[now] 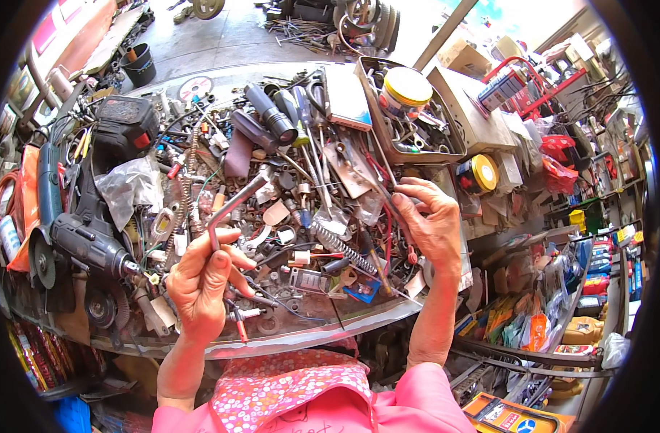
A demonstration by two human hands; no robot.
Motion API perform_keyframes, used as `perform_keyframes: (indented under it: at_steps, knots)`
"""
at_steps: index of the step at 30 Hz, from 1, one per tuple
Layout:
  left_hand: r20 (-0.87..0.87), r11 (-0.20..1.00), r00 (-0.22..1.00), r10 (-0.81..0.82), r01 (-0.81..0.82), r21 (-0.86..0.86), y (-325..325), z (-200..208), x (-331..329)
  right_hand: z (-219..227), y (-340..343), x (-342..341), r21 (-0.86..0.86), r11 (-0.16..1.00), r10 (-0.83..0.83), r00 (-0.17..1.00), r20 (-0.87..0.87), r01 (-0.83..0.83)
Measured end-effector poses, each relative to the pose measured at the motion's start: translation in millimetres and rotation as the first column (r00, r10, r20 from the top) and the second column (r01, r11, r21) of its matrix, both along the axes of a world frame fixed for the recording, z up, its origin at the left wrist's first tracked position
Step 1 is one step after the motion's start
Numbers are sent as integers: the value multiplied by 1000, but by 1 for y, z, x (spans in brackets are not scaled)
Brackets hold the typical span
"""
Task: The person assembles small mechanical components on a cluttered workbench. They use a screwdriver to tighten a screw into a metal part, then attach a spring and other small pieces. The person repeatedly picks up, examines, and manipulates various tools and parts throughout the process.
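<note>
Between the thumb and fingers of my left hand (203,281) is a bent metal hex key (236,204), its long arm slanting up and to the right over the cluttered bench. My right hand (429,220) pinches a slim dark metal bar (389,197) at the right part of the bench; its exact kind I cannot make out. Below and between the hands lie a coil spring (342,247), a small grey box-shaped part (308,280) and many loose metal bits. A black flashlight (271,114) and several screwdrivers lie beyond them.
A power drill (92,245) and an angle grinder (50,187) crowd the left side. At the back right, a metal tray (452,153) holds parts and a yellow-lidded tub (405,92). Packed shelves (517,353) stand to the right. The bench's front edge (272,346) curves before me.
</note>
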State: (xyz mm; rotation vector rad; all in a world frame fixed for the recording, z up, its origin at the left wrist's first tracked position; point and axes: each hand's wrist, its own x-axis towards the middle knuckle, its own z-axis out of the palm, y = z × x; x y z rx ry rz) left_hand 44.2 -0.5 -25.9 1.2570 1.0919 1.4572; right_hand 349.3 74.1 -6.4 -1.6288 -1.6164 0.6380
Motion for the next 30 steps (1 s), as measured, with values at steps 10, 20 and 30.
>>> perform_keyframes:
  at_steps: [10, 20, 30]
  knots:
    - [14, 999, 1000, -9, 9, -43, -3, 1, 1, -7, -18, 35, 79, 985, -167, 962, 214, 154]
    - [4, 999, 1000, -24, 24, -37, -1, -3, 8, -11, -20, 6, -138, 987, -51, 980, 191, 79]
    - [-10, 999, 999, -40, 39, -27, -3, -6, 6, -6, -70, 77, 294, 862, -444, 894, 50, 412]
